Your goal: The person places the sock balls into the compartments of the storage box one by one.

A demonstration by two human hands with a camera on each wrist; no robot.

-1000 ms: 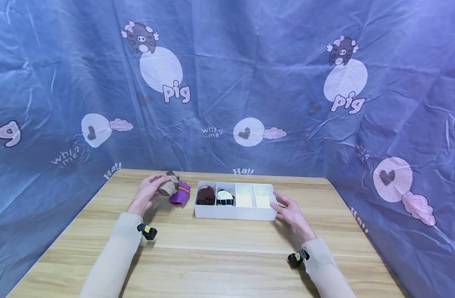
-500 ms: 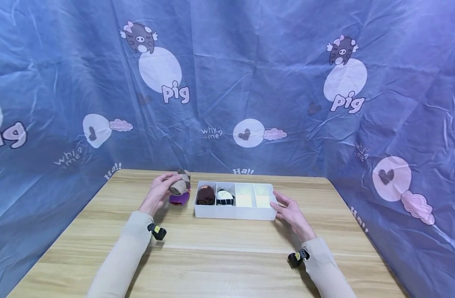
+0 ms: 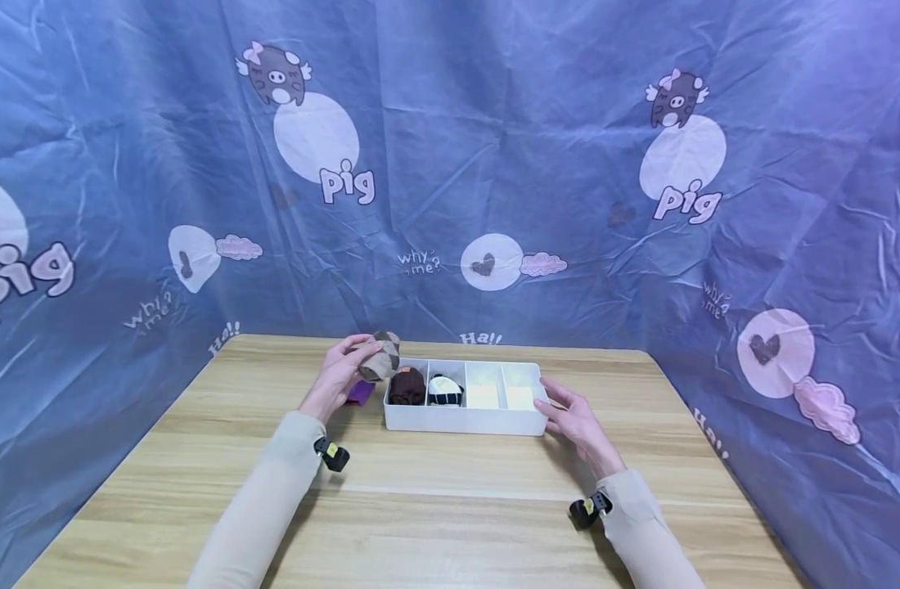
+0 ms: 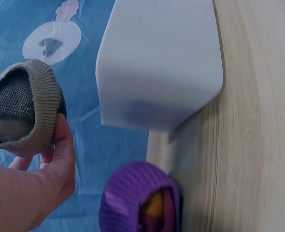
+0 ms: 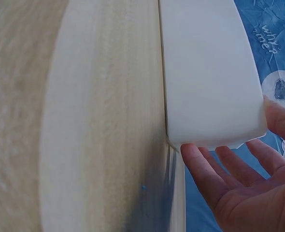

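Observation:
My left hand (image 3: 337,374) pinches a rolled grey-brown sock (image 3: 380,360) with a checked pattern, holding it above the table by the left end of a white divided box (image 3: 465,421). In the left wrist view, the ribbed cuff of this sock bundle faces the camera. A rolled purple sock (image 4: 128,195) lies on the table below, partly hidden by the left hand in the head view. The box holds a dark brown rolled sock (image 3: 407,387) in its leftmost compartment and a white-and-black one (image 3: 446,389) beside it. My right hand (image 3: 578,421) touches the box's right end with spread fingers.
The two right compartments (image 3: 520,398) of the box show only pale inner surfaces. Under everything lies a wood-grain table (image 3: 450,523). A blue patterned cloth (image 3: 435,164) hangs behind the table and at both sides.
My left hand has carried the grey-brown sock rightward, past the purple sock, to the box's left end. The right hand and the box have stayed in place.

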